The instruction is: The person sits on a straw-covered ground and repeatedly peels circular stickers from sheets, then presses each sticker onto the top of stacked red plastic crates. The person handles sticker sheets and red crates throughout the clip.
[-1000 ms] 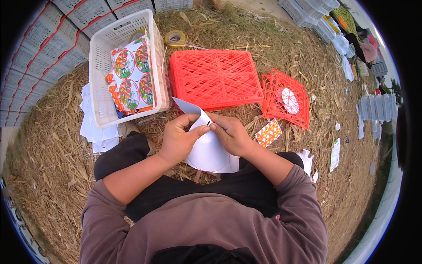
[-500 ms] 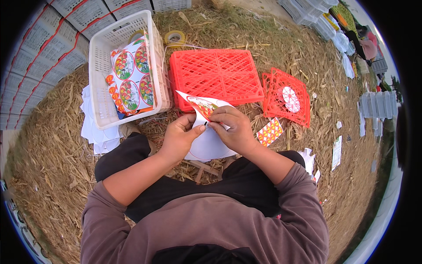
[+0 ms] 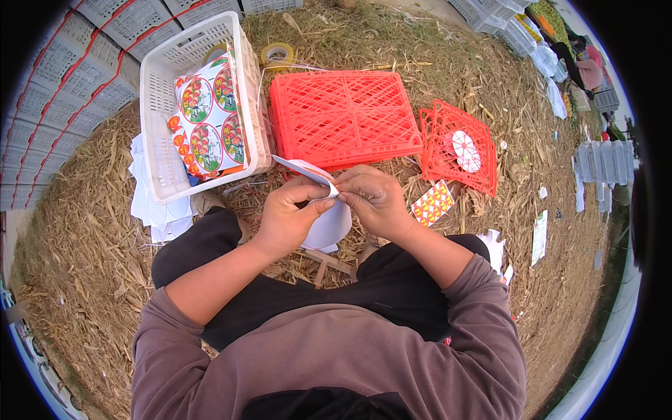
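Between my legs, my left hand [image 3: 288,213] and my right hand [image 3: 378,210] both pinch a folded white sticker sheet [image 3: 324,229], their fingertips meeting at its fold. Its upper corner stands up toward the red crates, and a round lower part hangs below my fingers. A white basket [image 3: 159,84] at the upper left holds printed fruit-label sheets [image 3: 199,105]. Beside it lies a stack of red plastic crates [image 3: 346,115]. A small orange-printed label strip [image 3: 432,203] lies right of my right hand.
Red mesh panels [image 3: 476,178] with round white pieces lie at right. Loose white sheets [image 3: 140,182], yellow tape rolls [image 3: 278,54] and straw are on the ground. Stacked grey crates [image 3: 77,84] line the upper left. A person in pink [image 3: 589,73] is among translucent containers at the far upper right.
The sheet's flap, which showed a printed face half a second ago, now shows mostly white and is folded narrower. My right hand has moved slightly right, still pinching it.
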`<state>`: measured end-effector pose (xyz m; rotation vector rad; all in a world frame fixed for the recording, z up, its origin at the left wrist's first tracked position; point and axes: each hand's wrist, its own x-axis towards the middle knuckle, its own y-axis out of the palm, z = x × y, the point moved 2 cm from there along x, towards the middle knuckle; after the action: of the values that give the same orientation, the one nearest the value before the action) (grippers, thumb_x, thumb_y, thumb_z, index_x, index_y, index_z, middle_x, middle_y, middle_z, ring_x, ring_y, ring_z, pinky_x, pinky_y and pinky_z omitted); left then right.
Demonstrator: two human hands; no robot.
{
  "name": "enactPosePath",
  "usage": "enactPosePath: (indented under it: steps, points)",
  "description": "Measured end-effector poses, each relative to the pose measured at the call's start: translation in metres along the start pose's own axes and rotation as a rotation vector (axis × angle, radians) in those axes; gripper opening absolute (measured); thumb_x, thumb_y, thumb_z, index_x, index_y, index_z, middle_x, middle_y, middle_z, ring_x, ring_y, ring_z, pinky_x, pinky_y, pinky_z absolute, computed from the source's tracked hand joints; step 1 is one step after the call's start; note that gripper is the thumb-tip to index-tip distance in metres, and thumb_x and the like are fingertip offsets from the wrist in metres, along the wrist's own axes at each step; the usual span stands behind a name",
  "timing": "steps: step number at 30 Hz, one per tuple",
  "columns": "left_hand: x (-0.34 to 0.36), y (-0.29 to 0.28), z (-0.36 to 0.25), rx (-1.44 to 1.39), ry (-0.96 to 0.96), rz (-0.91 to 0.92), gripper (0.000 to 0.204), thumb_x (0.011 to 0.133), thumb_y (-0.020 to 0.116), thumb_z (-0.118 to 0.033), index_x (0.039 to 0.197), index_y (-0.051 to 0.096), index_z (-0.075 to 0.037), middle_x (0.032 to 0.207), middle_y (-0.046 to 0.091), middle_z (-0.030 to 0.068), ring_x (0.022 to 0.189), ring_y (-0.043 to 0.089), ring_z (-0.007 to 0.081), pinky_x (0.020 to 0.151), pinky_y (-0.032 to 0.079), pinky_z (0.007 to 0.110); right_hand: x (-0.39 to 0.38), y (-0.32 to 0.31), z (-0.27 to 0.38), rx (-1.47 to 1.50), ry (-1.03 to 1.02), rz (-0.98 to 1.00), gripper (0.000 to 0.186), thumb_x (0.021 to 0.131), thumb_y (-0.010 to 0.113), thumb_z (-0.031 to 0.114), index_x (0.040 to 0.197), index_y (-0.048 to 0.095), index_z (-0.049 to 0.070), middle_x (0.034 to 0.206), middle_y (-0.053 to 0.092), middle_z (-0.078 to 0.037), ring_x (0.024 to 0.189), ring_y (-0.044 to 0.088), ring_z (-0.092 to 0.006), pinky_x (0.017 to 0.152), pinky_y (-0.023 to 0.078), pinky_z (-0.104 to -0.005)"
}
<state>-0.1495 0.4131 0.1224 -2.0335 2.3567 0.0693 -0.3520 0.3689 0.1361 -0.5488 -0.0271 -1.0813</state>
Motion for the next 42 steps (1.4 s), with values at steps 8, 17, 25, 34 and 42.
enactPosePath:
  steps: [8,17,25,34,42]
  points:
    - [0.001,-0.001,0.000,0.106,0.053,-0.018,0.020,0.092,0.081,-0.006,0.111,0.080,0.000,0.098,0.070,0.0070,0.091,0.067,0.0153,0.084,0.053,0.030,-0.001,0.002,-0.001,0.024,0.037,-0.009,0.010,0.090,0.075,-0.005,0.099,0.074,-0.001,0.104,0.075,-0.014,0.098,0.074,-0.0269,0.085,0.058,-0.0371]
    - [0.002,-0.003,0.001,0.185,0.043,-0.014,0.023,0.093,0.080,-0.008,0.115,0.079,-0.001,0.094,0.067,0.0055,0.087,0.065,0.0152,0.079,0.051,0.030,-0.006,0.009,-0.017,0.326,0.261,-0.043,0.002,0.098,0.071,0.001,0.097,0.070,0.000,0.103,0.071,-0.007,0.096,0.066,-0.0160,0.086,0.053,-0.0318]
    - [-0.002,0.002,0.015,-0.240,-0.225,-0.025,0.030,0.101,0.071,-0.009,0.129,0.066,0.001,0.112,0.071,0.0046,0.099,0.065,0.0108,0.088,0.054,0.031,-0.006,0.008,-0.053,0.729,0.631,-0.210,0.008,0.108,0.063,0.014,0.105,0.062,0.007,0.094,0.066,0.000,0.087,0.065,-0.0118,0.081,0.056,-0.0316]
    - [-0.003,-0.006,0.023,-0.337,-0.418,-0.103,0.029,0.105,0.062,-0.005,0.133,0.063,0.002,0.119,0.071,0.0070,0.105,0.066,0.0126,0.094,0.054,0.032,0.011,-0.081,-0.154,0.953,0.876,-0.537,0.014,0.109,0.052,0.019,0.110,0.062,0.008,0.099,0.072,-0.006,0.094,0.071,-0.0207,0.090,0.058,-0.0403]
    - [-0.027,0.001,0.031,0.190,-0.246,0.360,0.027,0.101,0.065,-0.010,0.126,0.070,-0.002,0.111,0.064,0.0162,0.109,0.063,0.0335,0.100,0.048,0.043,0.054,-0.167,-0.208,-0.076,0.403,-0.808,0.014,0.106,0.062,0.014,0.111,0.063,0.001,0.111,0.069,-0.012,0.100,0.068,-0.0256,0.087,0.056,-0.0434]
